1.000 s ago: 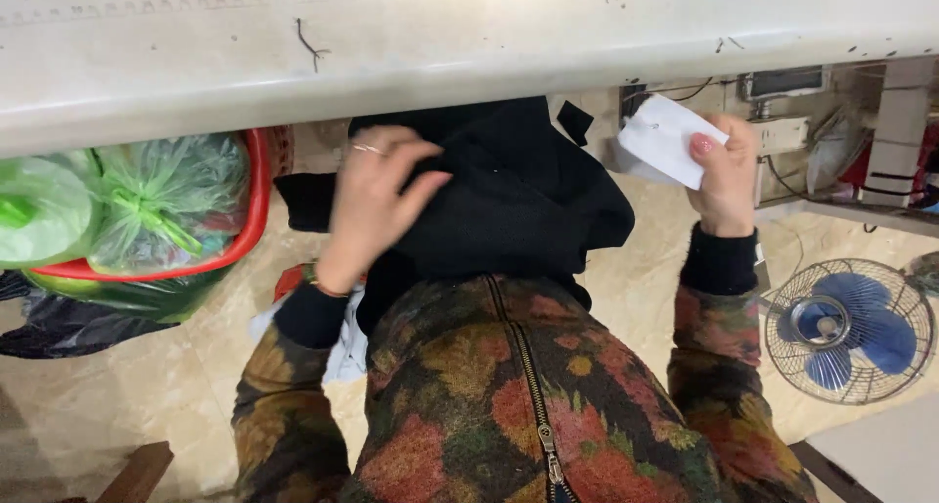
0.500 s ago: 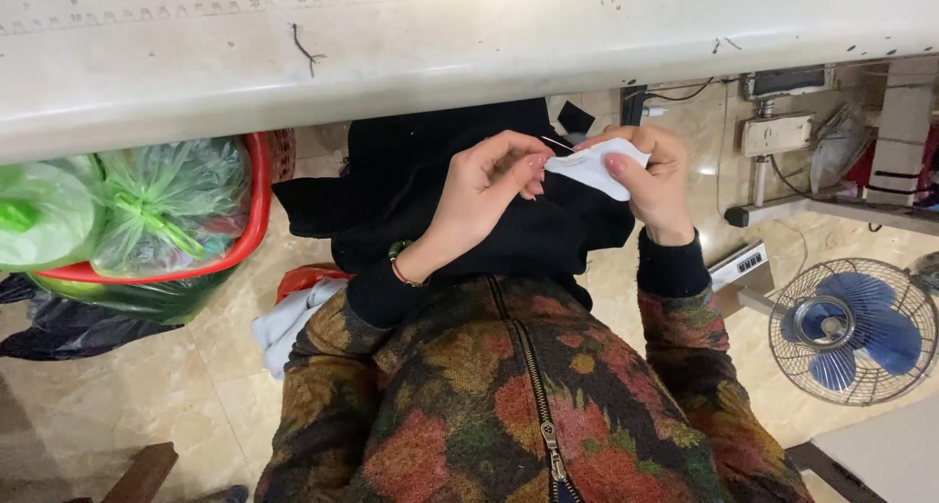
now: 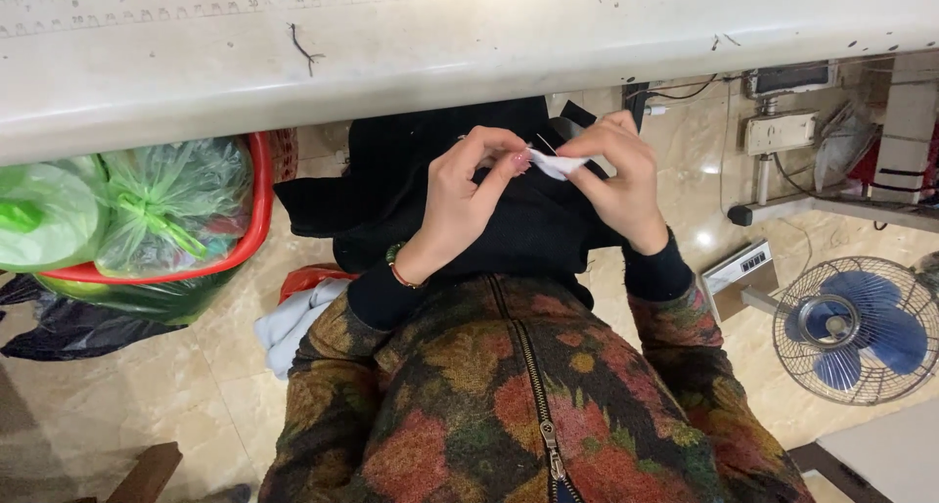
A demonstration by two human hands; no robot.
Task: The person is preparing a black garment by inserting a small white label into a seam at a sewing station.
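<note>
Both hands meet just below the edge of the desk (image 3: 469,63), over the lap. Her left hand (image 3: 468,195) is curled, thumb and forefinger tips pinched on one end of a small white scrap (image 3: 554,163) of cloth or paper; a bead bracelet (image 3: 396,265) sits at that wrist. Her right hand (image 3: 618,175) is also closed in a pinch, gripping the other end of the white scrap from the far side, fingers bent over it. The scrap is held between the two hands, touching both, in the air just above a bundle of black fabric (image 3: 411,185) that lies across the lap and reaches up under the desk edge. I cannot tell whether the scrap touches the black fabric.

Below the hands is a dark jacket with a flowered pattern (image 3: 528,405) in red, orange and green, zipped down the middle, with black cuffs at the wrists.

On the tiled floor (image 3: 196,395) to the left stands a red basin (image 3: 249,219) holding knotted green plastic bags (image 3: 166,205), with a dark bag (image 3: 59,322) beneath it. A pale cloth (image 3: 293,317) lies on the floor just beside the left elbow. To the right a small floor fan with blue blades (image 3: 856,329) sits near a metal pedal (image 3: 738,273), and a white power strip (image 3: 782,131) is further back.
</note>
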